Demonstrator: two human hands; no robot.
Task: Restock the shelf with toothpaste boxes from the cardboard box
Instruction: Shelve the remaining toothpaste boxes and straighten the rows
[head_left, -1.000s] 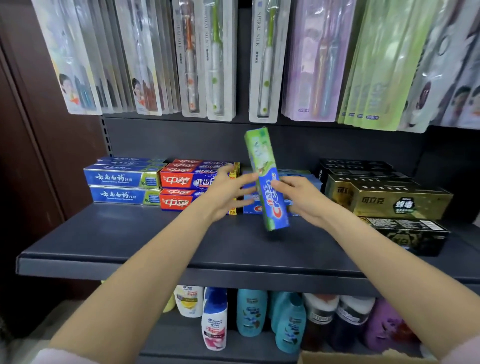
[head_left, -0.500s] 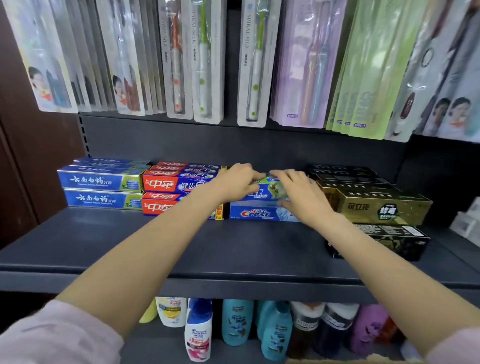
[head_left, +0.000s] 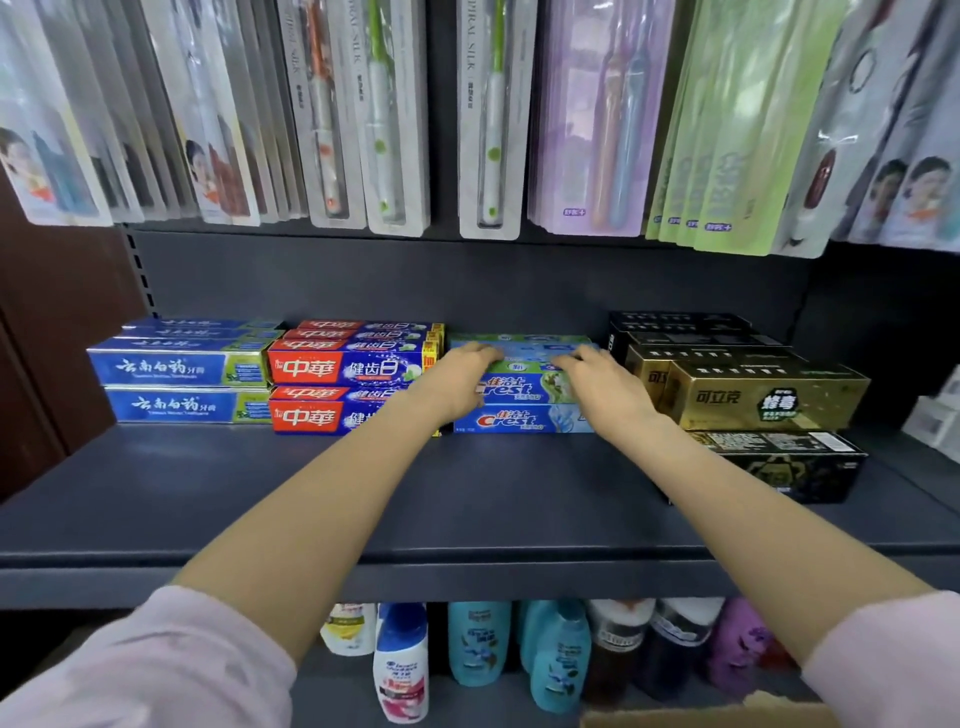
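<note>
Both hands on the top Crest box, fingers curled over its upper edge.

Left hand (head_left: 460, 376) grips the left end of the green Crest toothpaste box (head_left: 524, 384), right hand (head_left: 602, 387) grips the right end; box lies flat atop a blue Crest box (head_left: 519, 420) on the dark shelf (head_left: 363, 519). Red toothpaste boxes (head_left: 337, 369) sit touching on the left, blue-white boxes (head_left: 176, 369) further left, gold boxes (head_left: 753, 397) on the right. Toothbrush packs (head_left: 488, 114) hang above. Shampoo bottles (head_left: 478, 644) on the shelf below. Cardboard box (head_left: 717, 717) corner at bottom right edge, contents not visible.
</note>
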